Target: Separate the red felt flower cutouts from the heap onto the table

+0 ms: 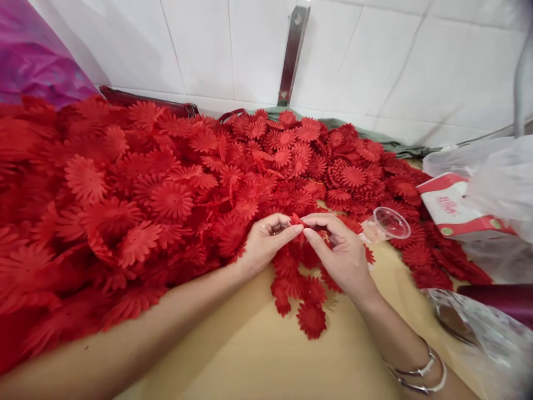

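Both hands meet near the middle of the view over a tan work surface (233,344). My left hand (266,241) pinches a small red petal piece (297,221) between thumb and fingers. From the other side, my right hand (339,250) pinches the same piece, its fingertips almost touching the left ones. Several red fabric flower pieces (311,319) lie or hang just below the hands. Behind and to the left spreads a large heap of red flower pieces (170,200). How the held piece joins the ones below is hidden by the fingers.
A clear plastic cup (391,223) stands right of my hands. Farther right are a red and white box (462,205), clear plastic bags (495,339) and more red pieces. White tiled wall (200,44) with a metal bracket (292,55) closes the back; purple cloth (37,53) is at left.
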